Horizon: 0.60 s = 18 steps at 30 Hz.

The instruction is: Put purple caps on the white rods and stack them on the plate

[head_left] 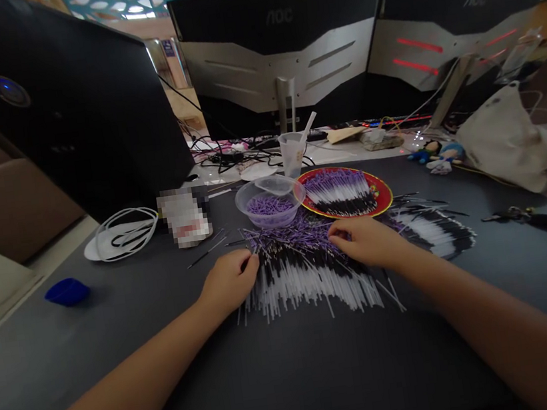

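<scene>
left hand: left hand [228,281] at the near-left edge of the pile, fingers pinched in among the sticks. May be holding a few, can't tell.
right hand: right hand [366,241] on the far-right part of the pile, fingers curled over the dark ends. Looks like light contact, no clear grip.
pile: loose pile of thin sticks [303,278] on the tabletop [296,377], between the hands. White ends point at the person, purple and black ends point away. The shared direction looks deliberate, probably keeps like ends together.
plate: red plate [387,193] just past the pile, carrying a tidier batch of banded sticks [340,193]. Probably kept there to stay apart from the loose ones.
bowl: clear plastic bowl [270,219] just beside the plate, holding short purple pieces [269,204]. Clear lid [273,185] sits tilted on the rim, likely so the bowl stays open.
fan: second batch of sticks [432,228] lies spread out right of the right hand, same banding.
cup: plastic cup [292,155] behind the bowl, white spoon [308,126] leaning in it.
rest: laptop [53,106] at left, two monitors [280,49] [461,25] behind, tangled cables [227,157], white mask [121,235], blurred packet [184,217], blue lid [67,292], cloth bag [509,140].
</scene>
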### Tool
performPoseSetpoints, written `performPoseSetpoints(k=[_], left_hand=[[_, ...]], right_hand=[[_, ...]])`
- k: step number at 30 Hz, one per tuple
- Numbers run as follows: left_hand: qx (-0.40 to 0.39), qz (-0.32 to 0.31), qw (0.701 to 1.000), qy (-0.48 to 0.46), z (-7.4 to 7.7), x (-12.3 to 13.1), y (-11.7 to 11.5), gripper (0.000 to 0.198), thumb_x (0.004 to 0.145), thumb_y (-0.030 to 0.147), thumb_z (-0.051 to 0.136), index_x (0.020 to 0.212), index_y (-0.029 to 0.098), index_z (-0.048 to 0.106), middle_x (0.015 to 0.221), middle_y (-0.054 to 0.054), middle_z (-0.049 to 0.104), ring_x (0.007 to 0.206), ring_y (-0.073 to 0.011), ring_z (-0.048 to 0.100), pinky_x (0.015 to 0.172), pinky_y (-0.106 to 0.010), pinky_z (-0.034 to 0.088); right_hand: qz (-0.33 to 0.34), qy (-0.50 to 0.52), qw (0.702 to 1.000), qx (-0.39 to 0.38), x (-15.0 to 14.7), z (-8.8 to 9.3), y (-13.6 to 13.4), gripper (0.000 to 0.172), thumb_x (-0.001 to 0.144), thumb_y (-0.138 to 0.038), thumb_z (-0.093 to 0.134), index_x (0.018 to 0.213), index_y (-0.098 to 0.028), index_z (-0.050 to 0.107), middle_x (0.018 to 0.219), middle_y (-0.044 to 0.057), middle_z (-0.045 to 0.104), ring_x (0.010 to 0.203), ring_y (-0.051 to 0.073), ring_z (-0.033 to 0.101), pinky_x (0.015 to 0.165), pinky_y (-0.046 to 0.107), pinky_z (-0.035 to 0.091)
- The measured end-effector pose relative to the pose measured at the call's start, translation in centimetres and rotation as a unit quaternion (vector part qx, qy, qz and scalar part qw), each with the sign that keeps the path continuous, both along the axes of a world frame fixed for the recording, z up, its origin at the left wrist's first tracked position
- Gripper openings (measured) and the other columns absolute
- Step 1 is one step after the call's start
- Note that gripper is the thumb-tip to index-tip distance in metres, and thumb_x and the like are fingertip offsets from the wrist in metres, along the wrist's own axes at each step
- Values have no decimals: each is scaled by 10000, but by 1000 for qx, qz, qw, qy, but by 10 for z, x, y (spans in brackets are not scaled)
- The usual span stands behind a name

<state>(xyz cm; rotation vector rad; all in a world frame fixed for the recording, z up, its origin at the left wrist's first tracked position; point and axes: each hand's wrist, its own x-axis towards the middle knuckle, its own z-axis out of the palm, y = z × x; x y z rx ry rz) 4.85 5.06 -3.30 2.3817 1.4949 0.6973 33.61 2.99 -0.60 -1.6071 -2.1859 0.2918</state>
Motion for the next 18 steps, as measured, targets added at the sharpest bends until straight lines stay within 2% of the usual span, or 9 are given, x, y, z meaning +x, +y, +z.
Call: performPoseSetpoints(k=[2,4,7,10,13,18], left_hand=[[35,-13,999,-28,0,1,-2,322,864,302,413,569,178,391,577,30,429,556,-113,417,546,-238,304],[69,-33,995,-61,2,2,-4,295,847,268,445,572,176,389,641,14,471,598,-113,454,577,-240,350],[107,-79,986,-101,5,1,-7,268,819,211,477,566,168,398,912,-57,597,818,-145,555,728,-276,431],[147,-116,976,-108,9,1,-10,264,787,148,499,547,164,388,1130,-79,612,1001,-184,563,849,-327,433],[184,-151,965,-113,10,1,-13,282,753,102,521,524,163,368,1114,-72,644,957,-178,598,821,-320,456],[204,-192,952,-126,8,0,-16,285,738,85,549,517,162,386,920,-53,683,808,-141,635,678,-249,484]], right_hand=[[24,-19,1000,-1,4,-3,2,191,824,-259,487,872,-196,661,773,47,662,683,163,573,632,278,411],[43,-32,998,9,6,-5,4,189,827,-233,485,895,-191,657,834,57,667,736,173,584,675,289,427],[77,-48,995,30,7,-6,6,205,833,-197,482,943,-188,654,923,69,657,848,186,587,769,305,437],[92,-62,993,37,5,-9,5,214,842,-195,482,976,-197,650,954,71,628,901,188,575,823,312,434],[90,-72,993,31,3,-12,5,212,850,-201,481,977,-208,650,961,66,600,894,181,573,828,307,437],[98,-88,991,22,0,-14,6,191,850,-195,489,956,-206,648,945,57,584,872,174,569,807,293,438]])
